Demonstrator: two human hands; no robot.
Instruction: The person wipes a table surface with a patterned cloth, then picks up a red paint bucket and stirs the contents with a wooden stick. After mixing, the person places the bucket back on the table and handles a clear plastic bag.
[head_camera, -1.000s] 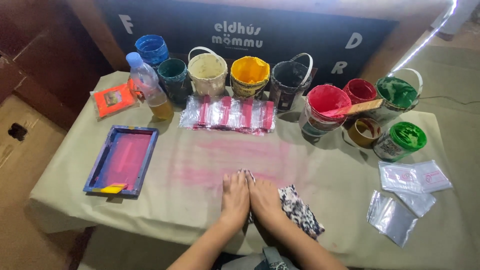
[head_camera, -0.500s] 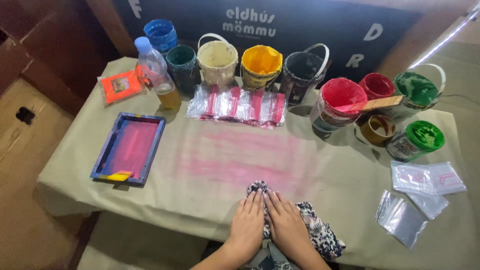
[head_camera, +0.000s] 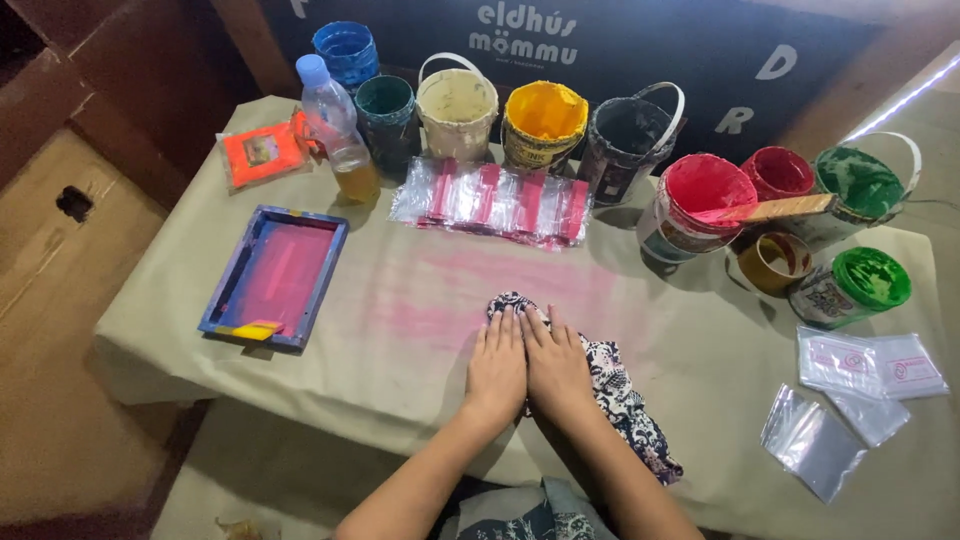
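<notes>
Hands, left (head_camera: 497, 368) and right (head_camera: 556, 368), fingers flat and unclenched atop patterned cloth (head_camera: 620, 395) on stained table (head_camera: 400, 300).

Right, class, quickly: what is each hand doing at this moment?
Left hand: open, flat, fingers pressing on the black-and-white patterned cloth.
Right hand: open, flat on the same cloth, gripping nothing.

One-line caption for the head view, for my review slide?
Both hands, left hand and right hand, press a patterned cloth on the pink-stained table.
</notes>
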